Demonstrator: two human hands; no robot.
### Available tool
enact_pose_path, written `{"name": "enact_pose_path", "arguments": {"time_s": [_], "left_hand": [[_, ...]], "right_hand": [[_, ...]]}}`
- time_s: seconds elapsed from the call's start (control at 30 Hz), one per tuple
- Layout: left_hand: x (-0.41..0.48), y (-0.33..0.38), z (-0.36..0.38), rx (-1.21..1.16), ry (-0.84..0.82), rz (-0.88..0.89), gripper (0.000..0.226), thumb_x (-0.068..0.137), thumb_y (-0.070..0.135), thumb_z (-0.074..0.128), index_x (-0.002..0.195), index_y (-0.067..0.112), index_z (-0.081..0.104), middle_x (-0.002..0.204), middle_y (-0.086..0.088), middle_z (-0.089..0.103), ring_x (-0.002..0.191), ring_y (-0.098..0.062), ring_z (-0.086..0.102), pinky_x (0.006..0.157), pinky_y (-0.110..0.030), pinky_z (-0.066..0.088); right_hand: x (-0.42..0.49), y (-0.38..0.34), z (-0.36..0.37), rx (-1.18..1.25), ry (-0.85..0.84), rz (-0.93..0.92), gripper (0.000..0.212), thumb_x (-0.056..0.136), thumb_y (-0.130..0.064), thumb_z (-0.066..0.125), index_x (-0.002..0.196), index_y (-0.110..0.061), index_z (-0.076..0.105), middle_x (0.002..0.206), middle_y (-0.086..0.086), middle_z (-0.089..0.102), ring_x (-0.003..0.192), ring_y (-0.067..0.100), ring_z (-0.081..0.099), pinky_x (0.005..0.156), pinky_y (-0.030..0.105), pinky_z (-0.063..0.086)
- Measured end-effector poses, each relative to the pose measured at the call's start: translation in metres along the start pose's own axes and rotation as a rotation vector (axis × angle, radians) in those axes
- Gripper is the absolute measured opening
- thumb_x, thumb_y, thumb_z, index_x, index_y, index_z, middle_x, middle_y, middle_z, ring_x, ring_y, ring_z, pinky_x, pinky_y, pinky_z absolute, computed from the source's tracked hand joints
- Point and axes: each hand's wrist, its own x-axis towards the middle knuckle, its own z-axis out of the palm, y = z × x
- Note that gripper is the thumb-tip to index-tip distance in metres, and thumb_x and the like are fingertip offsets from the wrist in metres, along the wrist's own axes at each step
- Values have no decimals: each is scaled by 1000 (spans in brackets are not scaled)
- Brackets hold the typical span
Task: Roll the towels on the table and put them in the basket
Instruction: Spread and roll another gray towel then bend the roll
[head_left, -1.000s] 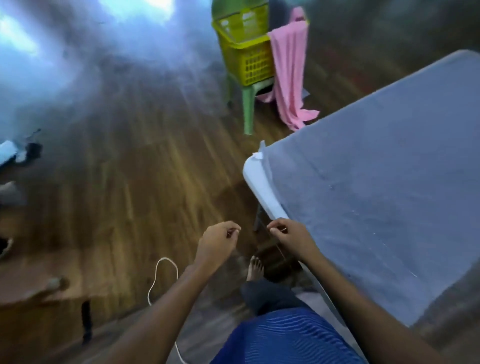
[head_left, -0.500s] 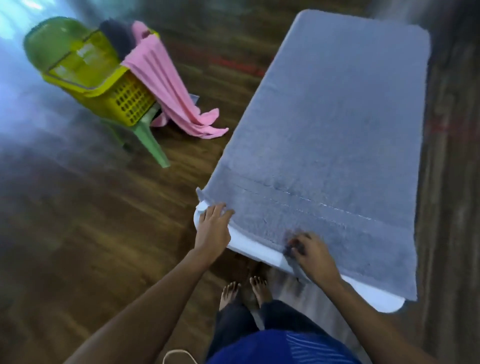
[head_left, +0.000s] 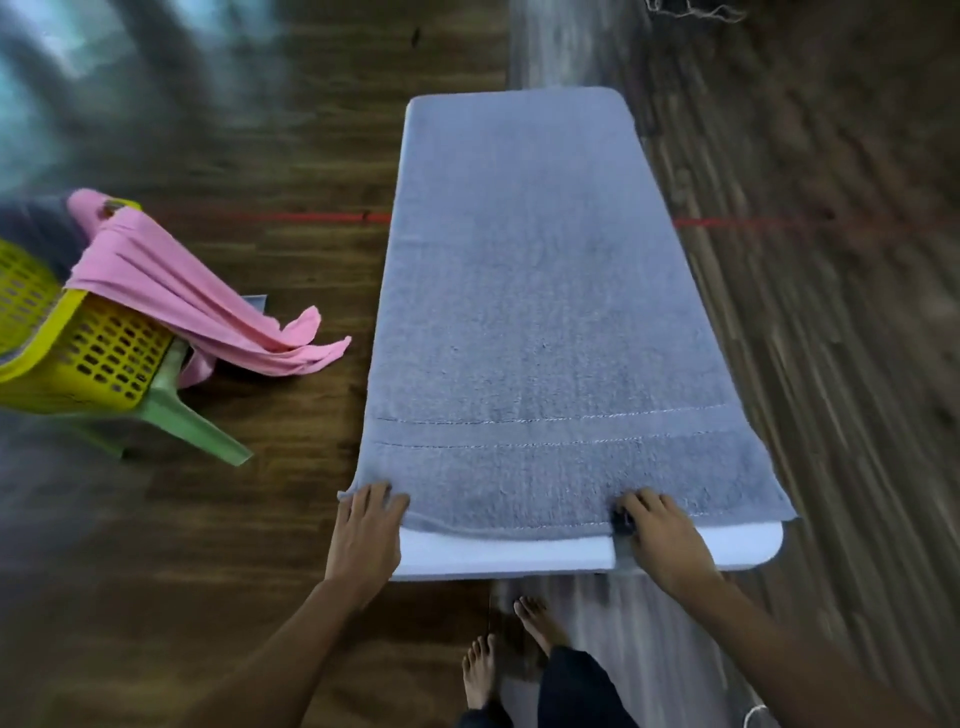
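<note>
A grey towel (head_left: 530, 312) lies spread flat over nearly the whole white table (head_left: 748, 545), its near hem a little short of the table's front edge. My left hand (head_left: 366, 535) rests flat on the towel's near left corner, fingers apart. My right hand (head_left: 662, 540) presses on the near hem right of the middle, fingertips curled at the towel's edge beside a small dark tag. A yellow basket (head_left: 78, 353) sits on a green plastic chair at the left, with a pink towel (head_left: 208, 312) draped over its rim and down to the floor.
The green chair's leg (head_left: 197, 426) juts toward the table on the dark wooden floor. A red line (head_left: 311, 217) crosses the floor behind the table. My bare feet (head_left: 509, 649) stand at the table's front edge. A dark cloth (head_left: 31, 228) shows behind the basket.
The view has swung to face the table straight on. Both hands came from the table's corner onto the grey towel's near hem, left on the corner, right further along.
</note>
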Motion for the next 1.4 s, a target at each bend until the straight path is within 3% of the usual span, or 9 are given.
{"name": "enact_pose_path", "arguments": {"time_s": [0.1,0.2,0.4,0.47,0.67,0.77,1.03,1.27,1.4], "left_hand": [[10,-2,0,17,-41,55,35,59,5,78,88,20,63,94,-4,61,88,-28,59,85,-48,50],[7,-5,-2,-36,-88,71,36,58,1,76,86,18,62,80,-1,63,76,-27,62,80,-43,52],[-7,-25,-1,-181,-172,49,24,71,1,61,83,20,51,78,0,59,74,-24,57,66,-34,42],[-12,-29,1,-195,-183,42,24,74,4,61,82,24,49,80,4,59,75,-20,56,67,-32,42],[-22,-23,4,-177,-161,28,25,74,8,61,90,24,52,86,4,55,81,-21,54,71,-41,49],[-26,-13,4,-231,-121,20,21,78,12,68,94,22,57,92,4,57,87,-19,54,74,-38,49],[-27,-9,-2,-341,-57,-31,11,86,9,66,93,18,67,91,2,65,85,-19,60,70,-34,50],[-26,-16,-2,-333,-133,-56,18,91,17,50,96,17,67,88,1,67,84,-22,61,73,-38,49],[-5,-14,-6,-297,-148,-157,15,90,16,45,88,23,59,81,3,63,78,-22,60,74,-43,48]], "right_hand": [[2,-2,-4,-55,-7,-7,42,59,7,72,93,-15,62,92,7,61,80,32,60,62,41,49],[6,-2,-8,-57,-22,-10,37,66,8,64,98,-12,64,97,9,63,89,35,60,70,43,48],[-2,-9,-13,8,-69,-55,22,70,-10,62,91,-13,69,94,8,66,88,35,62,76,41,51],[-8,-14,-8,19,-97,-53,25,72,-17,55,93,-15,69,98,6,67,93,33,61,82,40,50],[-30,0,1,-24,-11,14,32,71,-10,70,99,-22,62,101,2,59,93,27,56,76,41,45],[-42,34,-1,-14,61,121,35,69,-9,73,99,-21,60,103,1,57,92,27,54,74,40,45],[-34,95,-24,55,115,92,17,81,-3,64,96,-11,67,97,7,63,84,33,57,72,44,49],[-21,115,-40,129,33,80,34,80,-18,44,101,-11,70,95,7,70,89,33,64,77,41,49],[9,114,-55,169,-83,178,14,91,-12,52,101,-19,59,99,5,67,103,29,60,87,39,35]]}}
